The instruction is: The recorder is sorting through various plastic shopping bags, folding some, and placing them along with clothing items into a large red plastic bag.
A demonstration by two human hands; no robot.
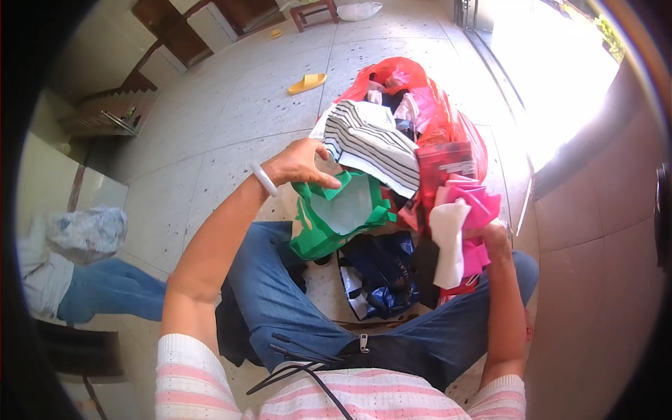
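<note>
My left hand (300, 164), with a white bangle at the wrist, has its thumb and fingers spread at the rim of a green bag (320, 233). Its thumb overlaps the bag's edge, though I cannot tell whether it touches. The bag's mouth shows a pale inside. Just above it, a white cloth with dark stripes (367, 139) drapes over a red plastic bag (462, 131) stuffed with clothing. On the other side, my right hand (491, 236) grips a bright pink folded bundle (475, 202). A white folded piece (450, 241) hangs beside that bundle, partly hiding a dark strip.
A dark blue glossy bag (386, 275) bearing writing lies between my legs. Yellow slippers (307, 84) and a small wooden stool (314, 13) stand farther off. A person in jeans (110, 289) is at the left, beside a filled plastic bag (89, 231). A brown panel (593, 262) borders the right.
</note>
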